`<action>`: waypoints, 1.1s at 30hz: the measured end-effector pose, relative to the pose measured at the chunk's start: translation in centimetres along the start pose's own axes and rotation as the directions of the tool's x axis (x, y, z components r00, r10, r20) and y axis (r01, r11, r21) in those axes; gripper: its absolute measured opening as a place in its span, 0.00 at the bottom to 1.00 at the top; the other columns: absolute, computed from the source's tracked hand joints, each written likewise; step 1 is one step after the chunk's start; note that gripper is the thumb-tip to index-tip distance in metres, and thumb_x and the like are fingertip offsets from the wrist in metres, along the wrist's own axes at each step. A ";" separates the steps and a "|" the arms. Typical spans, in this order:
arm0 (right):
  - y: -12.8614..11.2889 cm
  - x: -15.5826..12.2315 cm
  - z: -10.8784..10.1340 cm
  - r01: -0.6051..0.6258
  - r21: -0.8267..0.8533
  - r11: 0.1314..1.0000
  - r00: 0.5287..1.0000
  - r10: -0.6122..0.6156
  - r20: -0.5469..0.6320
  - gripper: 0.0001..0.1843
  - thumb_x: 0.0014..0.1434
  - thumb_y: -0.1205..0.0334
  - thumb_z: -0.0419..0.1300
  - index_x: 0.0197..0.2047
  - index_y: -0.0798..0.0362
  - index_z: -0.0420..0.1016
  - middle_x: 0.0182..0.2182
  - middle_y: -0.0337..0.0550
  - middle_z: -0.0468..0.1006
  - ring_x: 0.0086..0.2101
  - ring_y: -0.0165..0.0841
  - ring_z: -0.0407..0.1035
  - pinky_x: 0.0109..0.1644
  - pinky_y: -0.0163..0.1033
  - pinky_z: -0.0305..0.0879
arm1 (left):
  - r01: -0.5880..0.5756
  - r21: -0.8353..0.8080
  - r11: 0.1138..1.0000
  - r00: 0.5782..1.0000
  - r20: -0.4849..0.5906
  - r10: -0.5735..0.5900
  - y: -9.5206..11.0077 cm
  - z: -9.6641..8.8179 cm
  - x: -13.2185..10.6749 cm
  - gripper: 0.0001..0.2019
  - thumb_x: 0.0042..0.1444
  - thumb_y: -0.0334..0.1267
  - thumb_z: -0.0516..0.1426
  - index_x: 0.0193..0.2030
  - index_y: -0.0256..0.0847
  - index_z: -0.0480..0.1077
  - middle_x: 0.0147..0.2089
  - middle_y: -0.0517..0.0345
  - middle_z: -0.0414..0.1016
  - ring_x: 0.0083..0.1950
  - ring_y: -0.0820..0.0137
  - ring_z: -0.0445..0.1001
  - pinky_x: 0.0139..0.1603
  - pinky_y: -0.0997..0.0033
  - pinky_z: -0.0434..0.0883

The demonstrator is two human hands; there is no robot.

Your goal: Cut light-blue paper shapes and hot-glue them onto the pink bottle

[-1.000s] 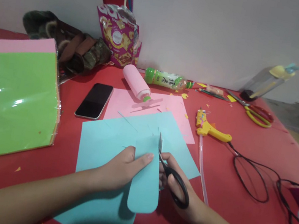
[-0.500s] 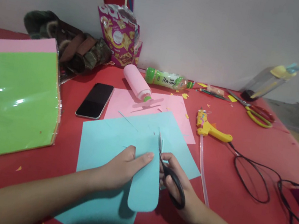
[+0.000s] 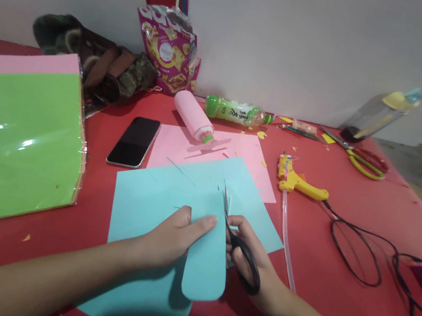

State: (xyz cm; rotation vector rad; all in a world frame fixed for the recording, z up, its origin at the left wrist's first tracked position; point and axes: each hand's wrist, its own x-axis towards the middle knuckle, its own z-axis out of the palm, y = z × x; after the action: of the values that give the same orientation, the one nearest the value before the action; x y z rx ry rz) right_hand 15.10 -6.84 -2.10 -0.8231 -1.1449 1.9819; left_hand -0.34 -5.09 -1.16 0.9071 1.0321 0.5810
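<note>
A light-blue paper strip with rounded near corners is pinched in my left hand, thumb on top and fingers hidden beneath. My right hand grips black-handled scissors. Their blades point away from me along the strip's right edge; a thin sliver of paper stands beside them. Below both hands lies a larger light-blue sheet with a few thin offcuts on it. It overlaps a pink sheet.
Behind lie a pink-wrapped bottle, a green tea bottle and a phone. A yellow glue gun with a looping cord, and more scissors, are on the right. Plastic-wrapped green paper lies left.
The near end of the blue strip has shifted very slightly to the right. Both hands and the scissors are almost unmoved.
</note>
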 end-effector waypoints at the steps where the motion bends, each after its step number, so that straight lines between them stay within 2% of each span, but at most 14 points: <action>1: 0.0 0.0 0.0 -0.001 0.005 1.000 1.000 0.001 0.000 0.21 0.52 0.45 0.55 0.40 0.49 0.53 0.23 0.32 0.61 0.23 0.25 0.59 0.27 0.32 0.55 | -0.012 -0.009 1.000 0.999 0.030 0.012 0.0 0.0 0.0 0.23 0.47 0.55 0.52 0.22 0.32 0.66 0.19 0.51 0.71 0.22 0.68 0.70 0.24 0.70 0.68; 10: -0.1 -0.1 0.0 -0.008 -0.028 1.000 1.000 0.008 -0.001 0.21 0.51 0.44 0.55 0.40 0.48 0.53 0.25 0.33 0.63 0.25 0.25 0.61 0.30 0.33 0.58 | -0.071 0.007 0.997 0.992 0.103 0.070 -0.1 0.0 0.1 0.24 0.52 0.52 0.49 0.21 0.31 0.68 0.20 0.50 0.71 0.22 0.69 0.69 0.25 0.70 0.67; 33: -0.1 0.0 0.0 -0.052 -0.019 0.998 0.998 0.051 -0.040 0.22 0.49 0.44 0.56 0.39 0.47 0.53 0.22 0.31 0.62 0.22 0.25 0.60 0.29 0.34 0.58 | -0.004 0.064 0.998 1.000 0.002 0.003 -0.6 -0.2 0.2 0.24 0.48 0.56 0.50 0.23 0.31 0.65 0.20 0.48 0.71 0.22 0.66 0.70 0.24 0.67 0.67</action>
State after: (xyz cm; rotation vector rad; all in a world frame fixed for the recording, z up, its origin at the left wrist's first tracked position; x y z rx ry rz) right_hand 15.12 -6.85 -2.01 -0.9059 -1.1333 1.9900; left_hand -0.38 -5.19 -1.85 0.9657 1.0525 0.5525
